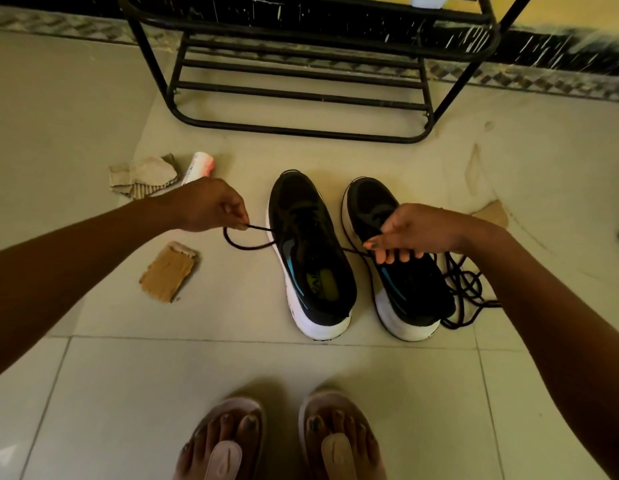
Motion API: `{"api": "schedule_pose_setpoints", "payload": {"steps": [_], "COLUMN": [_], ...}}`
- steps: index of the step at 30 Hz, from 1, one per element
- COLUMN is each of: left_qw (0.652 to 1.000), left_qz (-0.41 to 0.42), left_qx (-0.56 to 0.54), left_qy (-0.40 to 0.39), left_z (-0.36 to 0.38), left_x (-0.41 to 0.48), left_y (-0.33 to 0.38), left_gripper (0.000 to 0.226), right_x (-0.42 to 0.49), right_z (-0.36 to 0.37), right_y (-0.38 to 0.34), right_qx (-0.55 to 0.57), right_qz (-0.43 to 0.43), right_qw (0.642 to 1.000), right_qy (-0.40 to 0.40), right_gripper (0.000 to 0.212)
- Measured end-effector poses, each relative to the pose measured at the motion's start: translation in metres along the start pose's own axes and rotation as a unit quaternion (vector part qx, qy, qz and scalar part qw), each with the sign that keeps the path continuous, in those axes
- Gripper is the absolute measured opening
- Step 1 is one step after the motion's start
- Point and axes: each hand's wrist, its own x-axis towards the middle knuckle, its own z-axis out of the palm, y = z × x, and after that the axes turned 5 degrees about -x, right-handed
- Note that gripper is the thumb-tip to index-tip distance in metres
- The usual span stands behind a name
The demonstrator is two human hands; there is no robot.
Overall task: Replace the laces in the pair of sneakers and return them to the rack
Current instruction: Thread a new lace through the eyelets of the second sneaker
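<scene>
Lacing step, frame centre: left hand and right hand each pinch a lace end of the left sneaker; next, probably tightening evenly.

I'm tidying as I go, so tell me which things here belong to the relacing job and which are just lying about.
Job:
left sneaker
right sneaker
black lace held by left hand and right hand
loose lace pile
shoe rack

Lying about:
cardboard piece
crumpled cardboard scraps
white tube
</scene>
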Motion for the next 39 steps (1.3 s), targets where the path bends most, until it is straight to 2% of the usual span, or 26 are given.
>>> {"api": "schedule_pose_setpoints", "payload": {"steps": [4, 5, 7, 9, 13, 16, 19, 25, 27, 29, 33, 34, 35, 37, 39], "left_qw": [0.997, 0.997, 0.997, 0.993, 0.987, 0.987, 0.986, 0.993, 0.998, 0.997, 0.961, 0.941, 0.904, 0.796, 0.720], "left_qz": [0.005, 0.019, 0.062, 0.109, 0.150, 0.147, 0.144, 0.065, 0.036, -0.011, -0.104, -0.127, -0.156, -0.199, -0.219], "left_qx": [0.071, 0.076, 0.038, -0.015, -0.019, -0.001, 0.030, 0.095, 0.049, -0.073, -0.244, -0.304, -0.392, -0.565, -0.653], "left_qy": [-0.008, -0.005, 0.015, 0.042, 0.044, 0.058, 0.083, 0.035, 0.010, -0.032, -0.078, -0.074, -0.075, -0.085, -0.080], "left_z": [0.002, 0.003, 0.009, 0.017, 0.035, 0.041, 0.038, 0.046, 0.046, 0.045, 0.044, 0.043, 0.041, 0.037, 0.037], "left_x": [0.004, 0.004, 0.003, 0.001, 0.005, 0.007, 0.006, 0.003, 0.002, 0.001, 0.000, -0.001, -0.003, -0.005, -0.006], "left_y": [-0.003, -0.001, 0.009, 0.025, 0.049, 0.056, 0.053, 0.041, 0.043, 0.046, 0.052, 0.055, 0.058, 0.063, 0.069], "left_gripper": [0.019, 0.025, 0.039, 0.042, 0.032, 0.024, 0.019, 0.019, 0.020, 0.022, 0.029, 0.030, 0.031, 0.031, 0.030], "right_x": [0.004, 0.005, 0.008, 0.009, 0.011, 0.020, 0.023, 0.015, 0.012, 0.008, 0.002, 0.001, -0.001, -0.004, -0.008], "right_z": [0.001, 0.002, 0.005, 0.010, 0.032, 0.051, 0.057, 0.049, 0.046, 0.043, 0.040, 0.040, 0.040, 0.039, 0.041], "right_y": [-0.007, -0.007, -0.006, -0.011, -0.030, -0.031, -0.028, -0.027, -0.029, -0.033, -0.042, -0.044, -0.046, -0.053, -0.061], "right_qx": [-0.027, -0.011, 0.011, -0.012, -0.014, -0.064, -0.028, 0.005, 0.000, -0.013, -0.062, -0.070, -0.079, -0.096, -0.117], "right_qz": [0.015, 0.027, 0.035, -0.015, -0.078, -0.077, -0.063, -0.030, -0.035, -0.042, -0.045, -0.046, -0.047, -0.054, -0.079], "right_qw": [0.999, 0.997, 0.981, 0.961, 0.981, 0.974, 0.969, 0.984, 0.987, 0.989, 0.991, 0.990, 0.990, 0.987, 0.983], "right_qy": [0.044, 0.076, 0.191, 0.275, 0.178, 0.204, 0.236, 0.174, 0.155, 0.139, 0.110, 0.109, 0.111, 0.117, 0.113], "right_gripper": [0.015, 0.025, 0.049, 0.048, 0.033, 0.030, 0.024, 0.012, 0.012, 0.014, 0.013, 0.012, 0.012, 0.013, 0.013]}}
